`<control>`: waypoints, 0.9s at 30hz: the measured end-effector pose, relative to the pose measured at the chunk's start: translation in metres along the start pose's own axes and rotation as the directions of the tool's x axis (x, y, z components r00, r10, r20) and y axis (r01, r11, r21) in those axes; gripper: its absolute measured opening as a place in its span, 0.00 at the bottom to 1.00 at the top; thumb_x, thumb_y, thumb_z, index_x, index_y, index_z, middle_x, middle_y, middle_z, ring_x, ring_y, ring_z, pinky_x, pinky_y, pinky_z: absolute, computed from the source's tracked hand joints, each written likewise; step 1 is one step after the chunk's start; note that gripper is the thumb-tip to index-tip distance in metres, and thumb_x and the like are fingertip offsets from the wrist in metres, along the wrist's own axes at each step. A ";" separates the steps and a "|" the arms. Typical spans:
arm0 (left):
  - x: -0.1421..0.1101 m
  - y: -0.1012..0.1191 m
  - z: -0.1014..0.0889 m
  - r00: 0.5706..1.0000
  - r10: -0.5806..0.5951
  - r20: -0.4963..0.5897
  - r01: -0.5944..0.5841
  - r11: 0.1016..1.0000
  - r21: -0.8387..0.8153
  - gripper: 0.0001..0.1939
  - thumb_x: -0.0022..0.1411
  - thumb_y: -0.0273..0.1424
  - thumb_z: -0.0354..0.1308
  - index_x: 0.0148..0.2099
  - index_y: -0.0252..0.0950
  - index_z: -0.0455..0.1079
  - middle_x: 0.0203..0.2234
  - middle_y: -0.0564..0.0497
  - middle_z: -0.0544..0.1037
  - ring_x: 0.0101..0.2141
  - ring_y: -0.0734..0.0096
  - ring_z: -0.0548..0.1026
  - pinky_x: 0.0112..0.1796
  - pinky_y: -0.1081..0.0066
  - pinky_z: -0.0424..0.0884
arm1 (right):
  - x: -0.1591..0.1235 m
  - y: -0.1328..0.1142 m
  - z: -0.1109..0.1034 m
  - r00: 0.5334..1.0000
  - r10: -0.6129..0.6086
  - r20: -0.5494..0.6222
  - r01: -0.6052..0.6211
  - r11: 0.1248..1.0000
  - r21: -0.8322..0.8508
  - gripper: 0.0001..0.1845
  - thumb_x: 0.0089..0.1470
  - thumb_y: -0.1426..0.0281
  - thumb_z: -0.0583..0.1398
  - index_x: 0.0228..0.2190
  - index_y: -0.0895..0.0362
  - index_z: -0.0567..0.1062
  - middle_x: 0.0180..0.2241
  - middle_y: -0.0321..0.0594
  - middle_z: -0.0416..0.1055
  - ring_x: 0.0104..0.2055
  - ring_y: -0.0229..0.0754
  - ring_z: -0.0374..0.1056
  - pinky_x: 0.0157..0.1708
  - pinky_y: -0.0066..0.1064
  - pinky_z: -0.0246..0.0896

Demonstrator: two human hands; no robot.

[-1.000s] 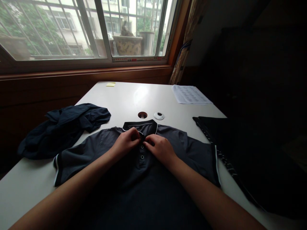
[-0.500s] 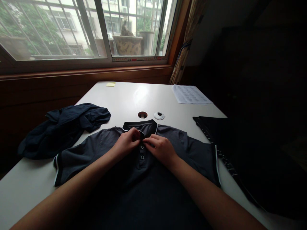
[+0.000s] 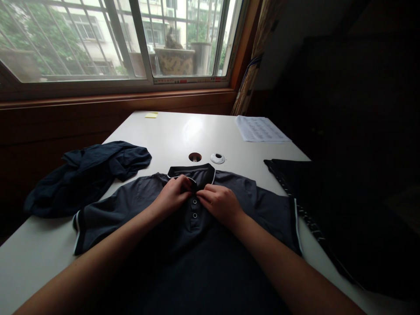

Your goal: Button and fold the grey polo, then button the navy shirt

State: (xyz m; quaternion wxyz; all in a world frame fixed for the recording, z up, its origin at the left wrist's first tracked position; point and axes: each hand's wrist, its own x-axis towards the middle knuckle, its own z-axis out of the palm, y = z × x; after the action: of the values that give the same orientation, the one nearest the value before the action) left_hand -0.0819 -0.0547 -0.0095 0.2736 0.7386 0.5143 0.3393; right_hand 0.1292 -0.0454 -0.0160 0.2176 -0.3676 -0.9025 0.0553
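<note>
Polo shirt (image 3: 197, 249): spread on table (image 3: 170, 135), collar (image 3: 209, 174) at 12 o'clock. Placket (image 3: 194, 209): long axis 12 to 6; two visible buttons (image 3: 194, 215) at 6 o'clock from the fingers (image 3: 204, 195). Left hand (image 3: 173, 192) (9 o'clock) and right hand (image 3: 219, 203) (3 o'clock): equally near, fingers closed, pinching cloth at the placket's top.
</note>
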 end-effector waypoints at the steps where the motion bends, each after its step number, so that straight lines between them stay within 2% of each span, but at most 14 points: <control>1: 0.000 0.000 0.000 1.000 -0.002 0.000 0.002 1.000 -0.003 0.14 0.54 0.19 0.60 0.42 0.37 0.71 0.32 0.52 0.78 0.35 0.67 0.76 0.40 0.67 0.71 | 0.000 0.000 -0.001 1.000 -0.016 0.003 0.016 1.000 -0.024 0.09 0.64 0.66 0.59 0.39 0.52 0.81 0.33 0.39 0.75 0.34 0.40 0.71 0.36 0.31 0.59; 7: -0.001 -0.005 0.002 1.000 -0.006 -0.022 0.007 1.000 0.013 0.14 0.54 0.20 0.61 0.44 0.37 0.71 0.33 0.52 0.77 0.35 0.67 0.75 0.41 0.66 0.71 | 0.003 -0.003 -0.012 0.989 -0.134 0.065 0.143 0.973 -0.182 0.11 0.65 0.68 0.57 0.34 0.54 0.79 0.29 0.38 0.71 0.32 0.39 0.66 0.32 0.32 0.52; 10: -0.001 -0.010 0.002 0.998 0.037 -0.045 -0.034 0.997 0.076 0.09 0.55 0.23 0.63 0.40 0.37 0.72 0.35 0.50 0.75 0.38 0.65 0.74 0.41 0.66 0.71 | 0.004 -0.004 -0.015 0.982 -0.169 0.087 0.184 0.957 -0.223 0.11 0.65 0.70 0.57 0.32 0.55 0.77 0.30 0.39 0.71 0.30 0.39 0.64 0.31 0.33 0.50; 13: -0.001 -0.013 0.000 0.997 0.075 -0.024 -0.072 0.992 0.106 0.03 0.57 0.25 0.63 0.35 0.37 0.73 0.35 0.50 0.74 0.38 0.65 0.73 0.41 0.67 0.70 | 0.004 -0.003 -0.015 0.985 -0.155 0.080 0.168 0.966 -0.194 0.11 0.66 0.70 0.56 0.34 0.54 0.78 0.30 0.39 0.71 0.31 0.39 0.64 0.31 0.32 0.50; 16: -0.001 -0.012 -0.001 0.996 0.085 -0.012 -0.083 0.989 0.124 0.01 0.59 0.26 0.62 0.35 0.38 0.75 0.34 0.50 0.74 0.38 0.65 0.73 0.42 0.66 0.70 | 0.002 0.000 -0.011 0.992 -0.116 0.050 0.122 0.983 -0.140 0.09 0.66 0.67 0.57 0.38 0.53 0.78 0.33 0.39 0.72 0.33 0.39 0.67 0.33 0.31 0.54; 21: -0.001 -0.009 -0.002 0.996 0.086 -0.009 -0.084 0.991 0.108 0.02 0.59 0.25 0.62 0.33 0.37 0.75 0.33 0.50 0.74 0.38 0.65 0.73 0.40 0.67 0.70 | 0.000 0.002 -0.005 0.997 -0.077 0.007 0.077 0.997 -0.032 0.11 0.66 0.66 0.57 0.45 0.52 0.78 0.37 0.40 0.75 0.35 0.40 0.70 0.36 0.30 0.59; 27: -0.001 -0.007 -0.002 0.996 0.084 -0.023 -0.081 0.991 0.103 0.04 0.57 0.24 0.62 0.35 0.38 0.74 0.34 0.50 0.76 0.39 0.64 0.73 0.42 0.66 0.69 | -0.001 0.004 -0.002 0.998 -0.069 0.001 0.069 0.997 0.023 0.11 0.66 0.66 0.57 0.43 0.52 0.80 0.36 0.39 0.75 0.35 0.39 0.71 0.37 0.29 0.60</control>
State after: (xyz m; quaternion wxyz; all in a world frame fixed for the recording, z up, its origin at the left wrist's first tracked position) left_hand -0.0878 -0.0532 -0.0140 0.2143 0.7675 0.5036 0.3336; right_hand 0.1334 -0.0435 -0.0152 0.2229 -0.3336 -0.9141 0.0584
